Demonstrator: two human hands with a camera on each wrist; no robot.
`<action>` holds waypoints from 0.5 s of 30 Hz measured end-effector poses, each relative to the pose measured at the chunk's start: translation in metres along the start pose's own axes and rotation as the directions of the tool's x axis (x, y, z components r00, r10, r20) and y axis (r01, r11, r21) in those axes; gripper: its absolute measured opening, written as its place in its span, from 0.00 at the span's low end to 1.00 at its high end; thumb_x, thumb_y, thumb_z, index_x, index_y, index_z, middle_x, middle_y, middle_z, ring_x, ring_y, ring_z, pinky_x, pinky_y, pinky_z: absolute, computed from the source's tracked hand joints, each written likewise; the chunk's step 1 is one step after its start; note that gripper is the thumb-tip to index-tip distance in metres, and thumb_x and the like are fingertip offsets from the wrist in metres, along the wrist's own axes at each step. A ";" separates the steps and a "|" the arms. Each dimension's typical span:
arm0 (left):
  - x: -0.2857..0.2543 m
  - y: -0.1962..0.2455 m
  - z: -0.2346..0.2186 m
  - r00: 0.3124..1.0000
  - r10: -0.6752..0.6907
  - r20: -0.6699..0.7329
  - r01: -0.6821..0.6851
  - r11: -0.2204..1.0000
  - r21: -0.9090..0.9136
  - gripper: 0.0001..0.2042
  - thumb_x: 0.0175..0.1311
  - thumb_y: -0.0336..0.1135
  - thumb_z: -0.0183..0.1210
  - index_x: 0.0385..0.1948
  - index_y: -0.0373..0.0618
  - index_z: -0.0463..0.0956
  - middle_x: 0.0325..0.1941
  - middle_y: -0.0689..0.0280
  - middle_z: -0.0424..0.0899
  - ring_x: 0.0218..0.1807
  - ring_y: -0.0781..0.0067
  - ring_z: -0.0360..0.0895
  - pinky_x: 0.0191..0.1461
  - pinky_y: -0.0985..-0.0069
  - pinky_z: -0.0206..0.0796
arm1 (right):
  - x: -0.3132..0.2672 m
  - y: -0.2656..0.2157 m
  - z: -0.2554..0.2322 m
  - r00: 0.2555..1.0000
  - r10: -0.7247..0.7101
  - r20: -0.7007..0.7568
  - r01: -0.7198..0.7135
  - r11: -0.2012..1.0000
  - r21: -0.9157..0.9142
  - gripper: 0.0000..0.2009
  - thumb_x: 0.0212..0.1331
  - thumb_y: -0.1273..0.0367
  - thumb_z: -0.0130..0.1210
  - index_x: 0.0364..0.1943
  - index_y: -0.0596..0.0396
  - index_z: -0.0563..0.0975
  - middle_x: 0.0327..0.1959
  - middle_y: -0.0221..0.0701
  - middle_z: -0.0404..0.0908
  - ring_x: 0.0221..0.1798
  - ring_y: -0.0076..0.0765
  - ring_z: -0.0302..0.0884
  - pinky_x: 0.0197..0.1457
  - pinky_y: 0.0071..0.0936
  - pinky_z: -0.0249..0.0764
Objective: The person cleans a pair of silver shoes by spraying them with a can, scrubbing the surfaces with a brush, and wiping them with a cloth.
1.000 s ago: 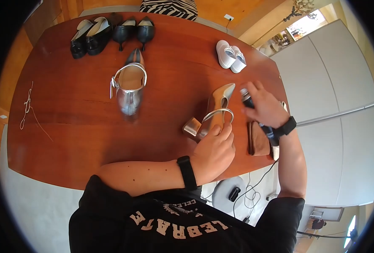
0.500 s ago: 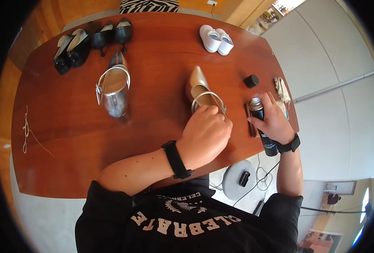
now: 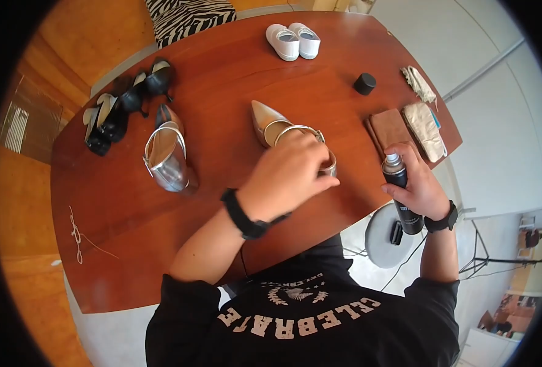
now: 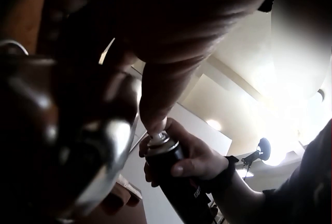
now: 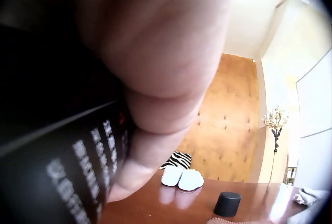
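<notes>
In the head view the left hand (image 3: 289, 174) grips a metallic pointed shoe (image 3: 267, 120) by its rear part, its fingers hiding much of the opening and strap. The toe points away and to the left. To the right, the right hand (image 3: 423, 186) is wrapped round a black spray can (image 3: 410, 218), held upright with a finger by the white nozzle. The left wrist view shows the can (image 4: 174, 175) beyond the left thumb. A matching silver shoe (image 3: 168, 160) stands on the table to the left.
White shoes (image 3: 292, 41) stand at the table's far edge, black shoes (image 3: 126, 101) at the far left. A black cap (image 3: 364, 84), brown cloth (image 3: 391, 129), cream pouch (image 3: 426, 131) and pale cloth (image 3: 419, 84) lie at the right. White string (image 3: 77, 235) lies at the left.
The shoe in the left hand has turned, its toe swinging to the left. The right hand has moved away from it with the can, which is now more upright. The head view has shifted.
</notes>
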State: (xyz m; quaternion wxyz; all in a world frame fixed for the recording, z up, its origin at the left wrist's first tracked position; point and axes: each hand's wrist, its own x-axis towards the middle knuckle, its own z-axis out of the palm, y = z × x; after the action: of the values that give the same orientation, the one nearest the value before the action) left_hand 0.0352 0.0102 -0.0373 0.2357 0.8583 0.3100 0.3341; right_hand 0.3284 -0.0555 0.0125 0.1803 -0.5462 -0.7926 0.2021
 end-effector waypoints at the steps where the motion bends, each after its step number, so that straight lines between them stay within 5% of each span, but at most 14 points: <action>1: 0.002 -0.002 -0.018 1.000 0.008 -0.017 -0.008 1.000 -0.001 0.14 0.58 0.39 0.71 0.38 0.41 0.80 0.41 0.56 0.83 0.48 0.50 0.79 0.53 0.61 0.70 | -0.003 0.001 0.000 1.000 0.005 -0.009 -0.005 1.000 0.009 0.32 0.50 0.76 0.70 0.61 0.52 0.69 0.51 0.39 0.72 0.53 0.50 0.76 0.57 0.38 0.75; 3: 0.006 -0.021 -0.040 0.995 -0.003 -0.103 0.006 1.000 0.023 0.07 0.62 0.29 0.63 0.40 0.42 0.81 0.40 0.59 0.84 0.46 0.53 0.78 0.52 0.61 0.70 | -0.008 0.005 0.003 1.000 0.006 -0.030 -0.005 0.999 0.037 0.32 0.50 0.76 0.70 0.61 0.52 0.69 0.51 0.39 0.72 0.53 0.49 0.76 0.57 0.38 0.75; 6: 0.002 -0.040 -0.062 0.982 -0.184 -0.043 0.189 0.967 0.172 0.14 0.58 0.21 0.58 0.47 0.40 0.79 0.49 0.57 0.83 0.56 0.52 0.77 0.62 0.59 0.69 | -0.015 0.009 0.008 0.999 0.028 -0.040 -0.025 0.998 0.065 0.32 0.51 0.76 0.70 0.61 0.52 0.69 0.51 0.39 0.72 0.53 0.50 0.76 0.57 0.38 0.75; 10: -0.005 -0.087 -0.029 0.982 -0.112 0.154 0.060 0.948 0.313 0.20 0.51 0.18 0.60 0.49 0.40 0.79 0.57 0.57 0.79 0.67 0.51 0.70 0.74 0.61 0.63 | -0.016 0.008 0.012 0.999 0.007 -0.043 -0.004 0.997 0.077 0.31 0.51 0.75 0.70 0.60 0.51 0.69 0.51 0.39 0.72 0.52 0.50 0.77 0.56 0.38 0.75; 15: 0.005 -0.083 -0.016 0.994 0.056 0.092 -0.075 0.971 0.228 0.09 0.51 0.24 0.70 0.34 0.38 0.82 0.54 0.57 0.80 0.64 0.50 0.71 0.69 0.59 0.66 | -0.016 0.003 0.008 0.996 -0.042 -0.083 0.048 0.996 0.073 0.30 0.51 0.74 0.70 0.59 0.51 0.69 0.49 0.39 0.72 0.49 0.51 0.77 0.54 0.40 0.75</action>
State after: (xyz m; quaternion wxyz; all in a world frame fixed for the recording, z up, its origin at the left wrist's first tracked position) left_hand -0.0044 0.0749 -0.0758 0.1360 0.9031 0.3080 0.2665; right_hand 0.3325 -0.0705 0.0034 0.2375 -0.5290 -0.7885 0.2050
